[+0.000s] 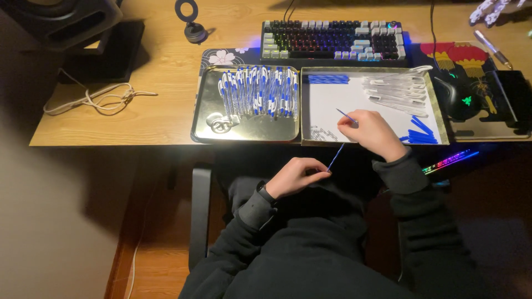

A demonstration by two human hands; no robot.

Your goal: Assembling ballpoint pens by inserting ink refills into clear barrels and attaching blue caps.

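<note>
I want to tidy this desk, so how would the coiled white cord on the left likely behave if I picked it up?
The white cord lies in loose, uneven loops on the wooden desk, so it is probably floppy and would dangle and uncoil. It looks thin, so likely light. One strand trails toward the dark speaker stand and might snag.

A wooden desk (166, 66) bears two trays (202, 119), a keyboard (332, 40), a mouse (463, 99) and a cable (100, 99).

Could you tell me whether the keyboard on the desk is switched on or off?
On. The keyboard glows with coloured backlight between its keys, red and green across the middle and blue-violet at its right end.
</note>
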